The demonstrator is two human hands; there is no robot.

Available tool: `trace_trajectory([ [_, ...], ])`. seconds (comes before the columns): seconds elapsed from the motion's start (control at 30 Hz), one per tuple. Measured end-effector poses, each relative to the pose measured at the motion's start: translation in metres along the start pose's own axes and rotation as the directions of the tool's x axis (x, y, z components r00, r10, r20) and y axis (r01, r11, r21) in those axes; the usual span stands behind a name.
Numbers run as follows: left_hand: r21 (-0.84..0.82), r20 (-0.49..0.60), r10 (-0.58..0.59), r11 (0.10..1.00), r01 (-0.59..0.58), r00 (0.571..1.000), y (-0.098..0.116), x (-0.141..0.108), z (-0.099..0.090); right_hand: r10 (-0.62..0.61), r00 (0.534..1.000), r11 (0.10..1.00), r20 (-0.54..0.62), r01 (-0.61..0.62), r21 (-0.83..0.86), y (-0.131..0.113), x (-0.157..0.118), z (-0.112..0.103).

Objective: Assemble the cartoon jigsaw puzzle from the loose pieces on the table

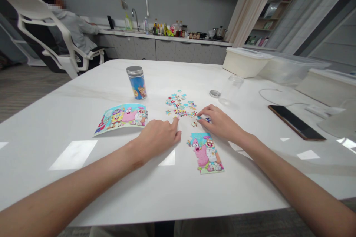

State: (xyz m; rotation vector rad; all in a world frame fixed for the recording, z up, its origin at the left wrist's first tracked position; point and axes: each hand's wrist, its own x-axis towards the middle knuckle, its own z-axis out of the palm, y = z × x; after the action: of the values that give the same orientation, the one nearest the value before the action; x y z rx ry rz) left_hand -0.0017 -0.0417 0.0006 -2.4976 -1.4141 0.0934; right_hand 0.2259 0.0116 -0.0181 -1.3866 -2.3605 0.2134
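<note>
Loose jigsaw pieces (180,105) lie in a scattered heap on the white table (61,118). My left hand (157,137) rests on the table, its index fingertip on a small piece at the heap's near edge. My right hand (218,122) reaches in from the right, fingertips at a blue piece (199,117). Between my hands and below them lies a joined section of jigsaw (205,153) showing cartoon characters. A curled picture sheet (121,118) lies to the left, behind it a blue cylindrical jar (137,83) with a metal lid. Neither hand clearly grips a piece.
A transparent jar (230,89) and its metal lid (214,93) stand right of the heap. A dark tablet (296,122) and white cable lie further right. White storage boxes (246,62) sit at the back. A seated person (75,29) works at a counter behind.
</note>
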Motion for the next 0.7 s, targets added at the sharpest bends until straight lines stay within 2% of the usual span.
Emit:
trace_trajectory([
  [0.7,0.001,0.031,0.016,1.000,-0.016,0.999,-0.0004,0.0004,-0.0013,0.012,1.000,1.000,-0.011,-0.012,-0.005,0.0007,-0.0011,0.0007],
])
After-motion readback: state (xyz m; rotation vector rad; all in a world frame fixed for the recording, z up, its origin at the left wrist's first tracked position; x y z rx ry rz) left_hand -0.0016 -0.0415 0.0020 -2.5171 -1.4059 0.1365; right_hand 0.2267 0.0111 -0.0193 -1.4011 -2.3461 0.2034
